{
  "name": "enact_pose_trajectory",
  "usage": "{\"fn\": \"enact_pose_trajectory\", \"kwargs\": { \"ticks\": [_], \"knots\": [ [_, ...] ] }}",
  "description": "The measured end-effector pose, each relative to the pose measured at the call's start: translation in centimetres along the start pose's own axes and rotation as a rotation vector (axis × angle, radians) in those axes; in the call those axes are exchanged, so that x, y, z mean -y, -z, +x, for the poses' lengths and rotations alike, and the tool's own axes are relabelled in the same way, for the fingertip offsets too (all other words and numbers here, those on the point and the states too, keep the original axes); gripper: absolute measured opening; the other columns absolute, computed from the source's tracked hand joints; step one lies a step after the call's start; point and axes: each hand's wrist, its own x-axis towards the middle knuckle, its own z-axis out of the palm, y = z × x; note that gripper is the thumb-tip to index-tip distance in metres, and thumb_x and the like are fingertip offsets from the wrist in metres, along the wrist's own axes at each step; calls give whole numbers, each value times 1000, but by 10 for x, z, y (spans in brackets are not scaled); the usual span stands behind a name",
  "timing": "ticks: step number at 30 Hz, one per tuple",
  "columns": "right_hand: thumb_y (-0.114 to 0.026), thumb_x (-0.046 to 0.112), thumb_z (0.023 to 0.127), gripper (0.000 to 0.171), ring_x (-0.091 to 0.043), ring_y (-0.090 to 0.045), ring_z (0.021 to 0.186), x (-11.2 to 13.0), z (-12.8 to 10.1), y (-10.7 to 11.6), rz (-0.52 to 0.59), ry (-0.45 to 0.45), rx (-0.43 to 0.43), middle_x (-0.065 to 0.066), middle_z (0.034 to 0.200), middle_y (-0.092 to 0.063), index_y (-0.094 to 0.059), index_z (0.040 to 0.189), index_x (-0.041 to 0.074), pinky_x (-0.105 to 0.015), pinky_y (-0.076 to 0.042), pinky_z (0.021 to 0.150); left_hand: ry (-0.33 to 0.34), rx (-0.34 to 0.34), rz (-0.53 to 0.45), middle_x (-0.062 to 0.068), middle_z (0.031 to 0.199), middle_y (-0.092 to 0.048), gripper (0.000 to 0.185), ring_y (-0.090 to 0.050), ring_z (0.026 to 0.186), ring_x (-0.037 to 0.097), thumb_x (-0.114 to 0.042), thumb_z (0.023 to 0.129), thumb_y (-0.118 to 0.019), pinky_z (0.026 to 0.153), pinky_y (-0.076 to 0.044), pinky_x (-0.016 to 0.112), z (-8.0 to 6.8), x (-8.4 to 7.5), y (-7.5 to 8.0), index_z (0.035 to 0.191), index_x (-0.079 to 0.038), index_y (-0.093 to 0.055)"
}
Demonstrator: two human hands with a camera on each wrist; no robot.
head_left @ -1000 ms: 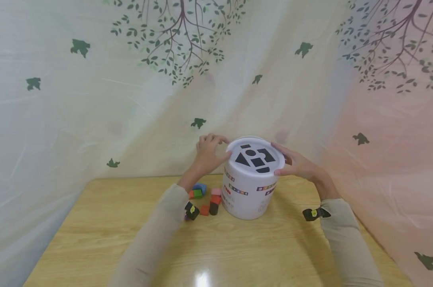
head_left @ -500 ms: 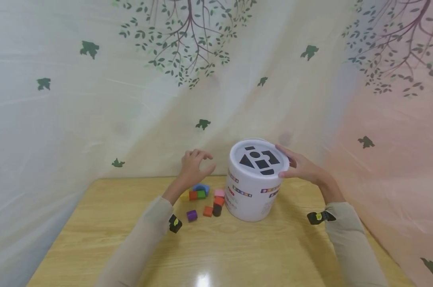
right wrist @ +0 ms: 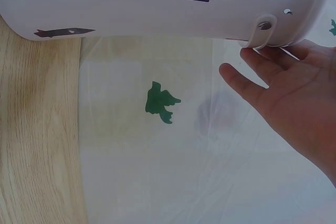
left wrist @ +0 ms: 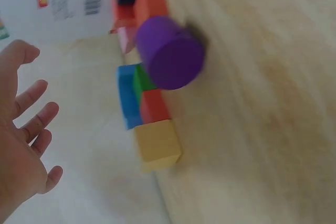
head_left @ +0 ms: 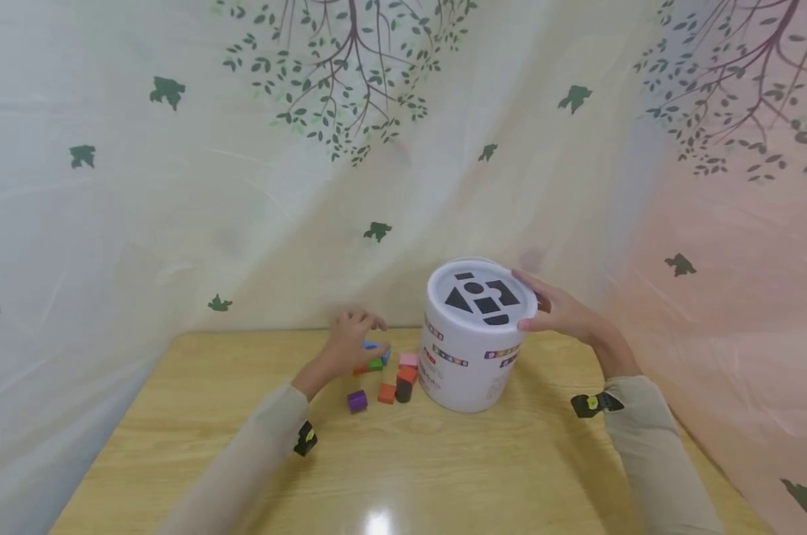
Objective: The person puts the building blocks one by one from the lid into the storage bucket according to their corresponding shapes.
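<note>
A white bucket [head_left: 467,371] stands upright on the table; black shape outlines mark its round lid [head_left: 467,296]. My right hand [head_left: 560,312] holds the right side of its rim, thumb at the front and fingers behind, beside the handle mount [right wrist: 261,38]. Left of the bucket, my left hand [head_left: 346,345] hovers low over the blocks with its fingers spread, holding nothing. Nearest it are a blue block [left wrist: 127,98], a green block [left wrist: 143,82], a red block [left wrist: 154,106] and a yellow block [left wrist: 157,142], which the hand hides in the head view.
A purple cylinder [head_left: 357,401] lies in front of that row. Pink [head_left: 409,360], orange-red [head_left: 386,393] and black [head_left: 403,390] blocks sit close by the bucket's left side. A printed curtain [head_left: 276,245] hangs right behind the wooden table [head_left: 417,468].
My left hand has let go of the bucket's lid edge, moved left and lowered over the blocks. My right hand keeps its hold on the rim.
</note>
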Motion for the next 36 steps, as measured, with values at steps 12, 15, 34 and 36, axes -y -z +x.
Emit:
{"fn": "enact_pose_trajectory", "kwargs": {
  "ticks": [12,15,34,36],
  "knots": [
    [-76,18,87,100,-41,-24,154,4,5,3,6,4,-2,-6,171,-20,-13,165,25,-69,-25,116,-137,140,2,9,123,-63,39,-44,128,38,-37,79,-84,113,-26,66,-14,-12,-14,107,-15,-68],
    [-76,18,87,100,-42,-23,154,4,4,3,2,-2,-2,-6,171,-20,-13,164,26,-69,-26,116,-173,136,21,7,117,-63,36,-47,125,35,-37,77,-85,111,-28,66,-15,-13,-19,101,-16,-68],
    [-77,16,87,102,-43,-25,153,0,1,2,8,-12,1,-8,171,-18,-10,165,15,-68,-26,116,-170,135,149,2,110,-63,36,-45,110,23,-45,77,-85,109,-32,61,-20,-18,-47,95,-17,-70],
    [-77,15,87,103,-43,-26,153,0,1,2,14,-8,2,-8,171,-18,-10,165,14,-68,-26,116,-158,136,155,1,110,-63,36,-44,110,22,-46,78,-84,109,-32,60,-19,-18,-49,94,-17,-70]
  ]
}}
